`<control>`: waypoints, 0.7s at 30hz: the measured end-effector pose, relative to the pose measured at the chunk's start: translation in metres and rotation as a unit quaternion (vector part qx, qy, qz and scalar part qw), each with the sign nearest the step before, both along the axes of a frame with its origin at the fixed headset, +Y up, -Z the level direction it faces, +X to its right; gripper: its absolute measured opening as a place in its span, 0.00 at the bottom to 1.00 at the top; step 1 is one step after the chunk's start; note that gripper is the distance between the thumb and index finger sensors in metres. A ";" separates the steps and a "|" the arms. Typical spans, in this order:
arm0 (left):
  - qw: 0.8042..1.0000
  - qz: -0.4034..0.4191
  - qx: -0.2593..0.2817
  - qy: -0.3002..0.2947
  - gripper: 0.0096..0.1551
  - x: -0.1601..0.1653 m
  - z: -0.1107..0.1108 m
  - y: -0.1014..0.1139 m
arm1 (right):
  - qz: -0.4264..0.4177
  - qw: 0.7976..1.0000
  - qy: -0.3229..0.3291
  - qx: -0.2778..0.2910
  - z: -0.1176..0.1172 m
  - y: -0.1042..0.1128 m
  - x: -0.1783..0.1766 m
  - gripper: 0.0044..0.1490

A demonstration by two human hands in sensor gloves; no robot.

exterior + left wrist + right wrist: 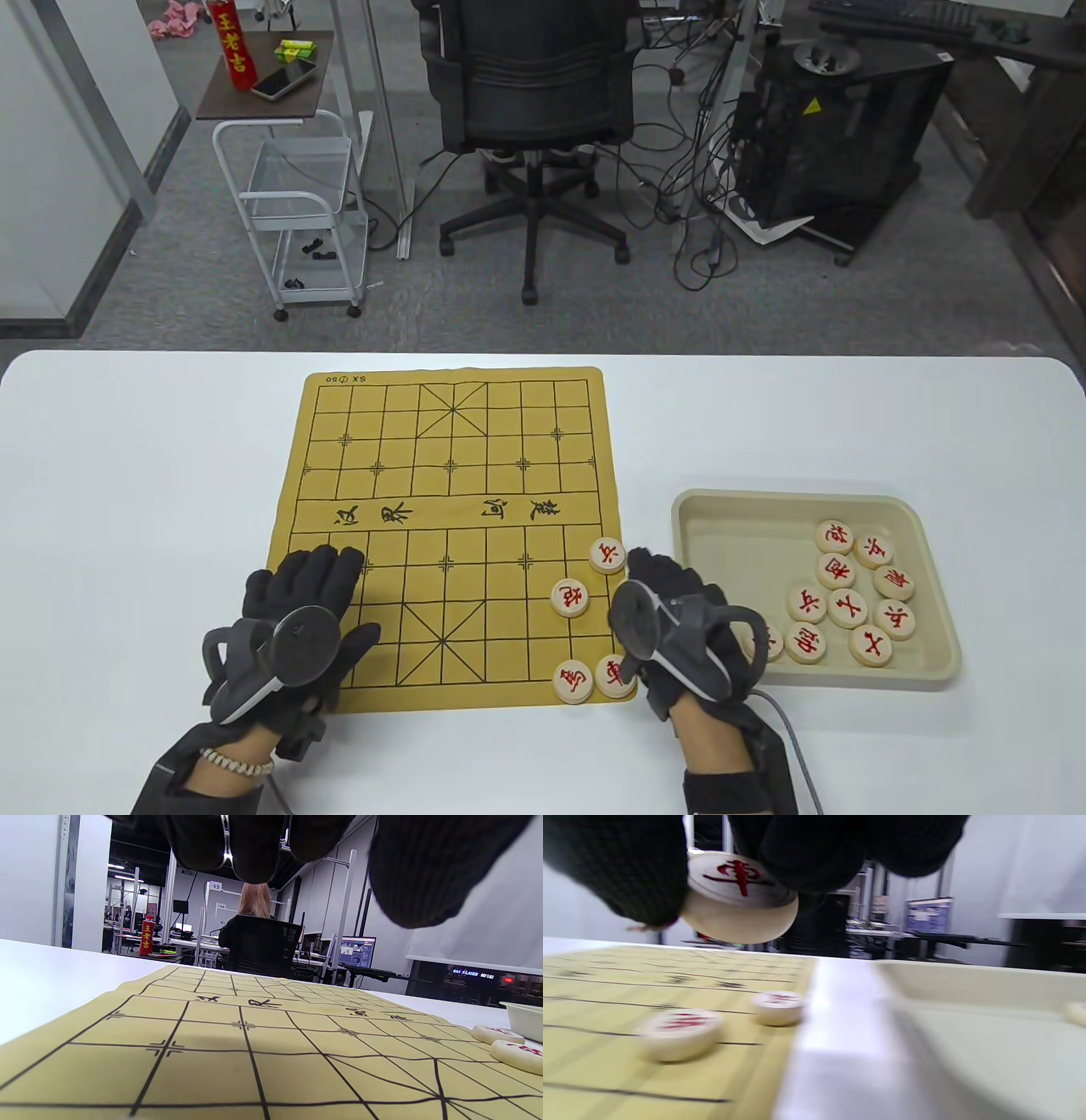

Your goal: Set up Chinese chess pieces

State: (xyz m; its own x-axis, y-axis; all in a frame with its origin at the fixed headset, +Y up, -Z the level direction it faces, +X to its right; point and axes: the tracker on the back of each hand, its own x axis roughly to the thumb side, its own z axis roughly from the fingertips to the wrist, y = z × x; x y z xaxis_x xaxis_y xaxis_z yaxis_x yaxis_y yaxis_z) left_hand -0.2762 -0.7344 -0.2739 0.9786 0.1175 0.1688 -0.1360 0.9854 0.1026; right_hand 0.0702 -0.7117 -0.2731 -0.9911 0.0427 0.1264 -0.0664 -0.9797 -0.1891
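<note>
The yellow Chinese chess board lies on the white table. Several cream pieces with red characters stand on its near right part, among them one at the right edge, one inside it and two on the near row. My left hand rests open and empty on the board's near left corner. My right hand hovers over the board's right edge. In the right wrist view it pinches a red-marked piece above the board; the hand hides this piece in the table view.
A beige tray with several more red pieces stands right of the board, close to my right hand. Its rim shows in the right wrist view. An office chair and a cart stand beyond the table.
</note>
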 end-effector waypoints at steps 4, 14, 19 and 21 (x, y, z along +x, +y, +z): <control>1.000 -0.010 0.001 -0.011 0.54 0.006 0.003 0.000 | -0.038 0.997 0.074 0.009 0.024 -0.009 -0.047 0.49; 0.988 0.103 -0.057 -0.097 0.48 0.051 0.015 -0.006 | 0.020 0.991 0.132 0.029 0.040 -0.035 -0.076 0.50; 0.964 0.202 -0.143 -0.093 0.41 0.086 0.010 -0.020 | 0.016 0.989 0.135 0.051 0.045 -0.030 -0.077 0.50; 0.958 0.220 -0.167 -0.082 0.40 0.094 0.005 -0.025 | 0.019 0.989 0.138 0.054 0.046 -0.030 -0.078 0.50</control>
State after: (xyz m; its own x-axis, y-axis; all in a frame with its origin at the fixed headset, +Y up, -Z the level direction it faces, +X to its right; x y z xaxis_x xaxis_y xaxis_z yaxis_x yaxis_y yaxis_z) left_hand -0.1824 -0.7595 -0.2689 0.7857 0.5866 0.1965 -0.5330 0.8031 -0.2663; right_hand -0.0075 -0.7415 -0.2270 -0.9185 -0.0223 0.3948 -0.0940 -0.9575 -0.2727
